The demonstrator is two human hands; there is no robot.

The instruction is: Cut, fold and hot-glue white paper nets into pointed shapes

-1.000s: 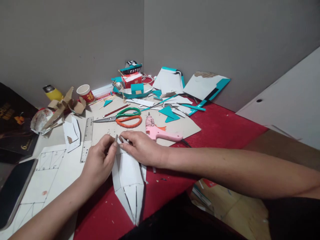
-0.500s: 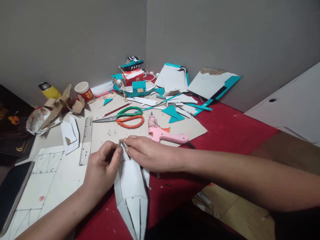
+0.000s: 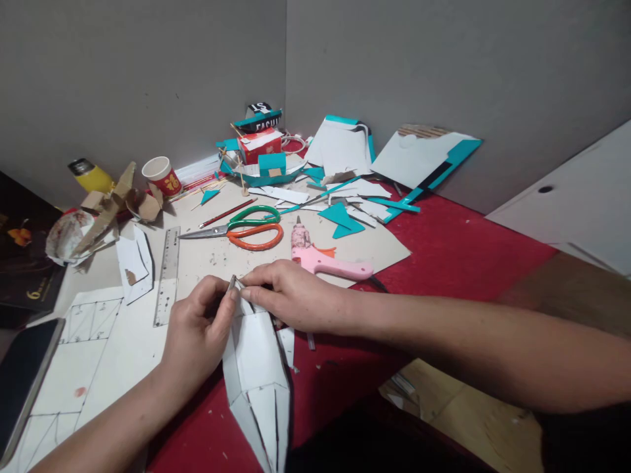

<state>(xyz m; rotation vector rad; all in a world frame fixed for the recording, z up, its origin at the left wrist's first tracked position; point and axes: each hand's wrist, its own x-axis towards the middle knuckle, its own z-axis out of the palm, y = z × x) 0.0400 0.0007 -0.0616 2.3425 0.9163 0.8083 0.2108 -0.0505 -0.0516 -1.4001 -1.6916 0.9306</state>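
A long white folded cardboard shape [image 3: 256,355], like a boat hull with pencilled fold lines, points away from me over the red cloth. At its far tip, my left hand [image 3: 204,315] pinches the left wall between thumb and fingers. The right wall of the same tip is between the thumb and fingers of my right hand [image 3: 280,292]. Just beyond my right hand lies a pink glue gun [image 3: 328,259]. Scissors [image 3: 246,230] with green and orange handles and a clear ruler [image 3: 167,276] lie beyond my left hand.
A teal model boat [image 3: 269,172], a paper cup [image 3: 162,177], a yellow bottle [image 3: 91,176] and brown cardboard scraps [image 3: 116,210] stand at the back. White and teal offcuts [image 3: 342,220] are spread at back right. A phone [image 3: 29,374] lies at left beside a pencilled sheet [image 3: 73,368].
The fingers of my right hand have shifted slightly at the tip, showing more of its folded edges. The view has shifted a little.
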